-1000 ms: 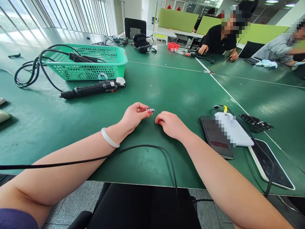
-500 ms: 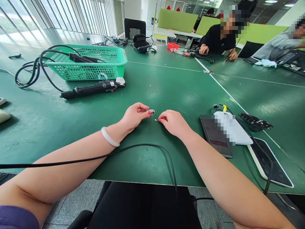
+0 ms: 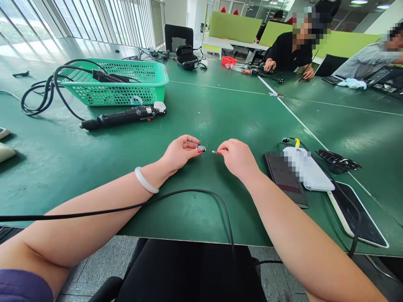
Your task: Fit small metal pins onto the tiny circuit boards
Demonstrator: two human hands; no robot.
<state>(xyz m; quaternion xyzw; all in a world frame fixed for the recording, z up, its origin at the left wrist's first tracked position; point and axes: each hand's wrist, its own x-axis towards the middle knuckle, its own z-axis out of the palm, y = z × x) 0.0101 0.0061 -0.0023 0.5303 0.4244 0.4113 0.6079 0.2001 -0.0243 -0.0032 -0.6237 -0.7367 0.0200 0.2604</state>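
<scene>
Between thumb and fingers, my left hand (image 3: 183, 152) pinches a small silvery part with dark details (image 3: 201, 148), too small to name surely. My right hand (image 3: 236, 156) is closed in a pinch on a thin, short, light-coloured piece (image 3: 215, 152) that points toward the left hand. A narrow gap separates the two pieces, and both hands are just above the green tabletop (image 3: 201, 113). The fingers of the right hand are partly hidden behind its back.
Left of my hands lie a black electric screwdriver (image 3: 121, 116) and a green basket (image 3: 116, 94) with cables. At right are a dark phone (image 3: 285, 180), a white device (image 3: 310, 170), a white-edged tablet (image 3: 359, 218) and a black tray (image 3: 338, 160). A black cable (image 3: 189, 191) crosses my left forearm. Co-workers sit opposite.
My right hand has moved right and slightly away from me with its thin piece, widening the gap. My left hand has barely shifted, and the part in it appears slightly turned.
</scene>
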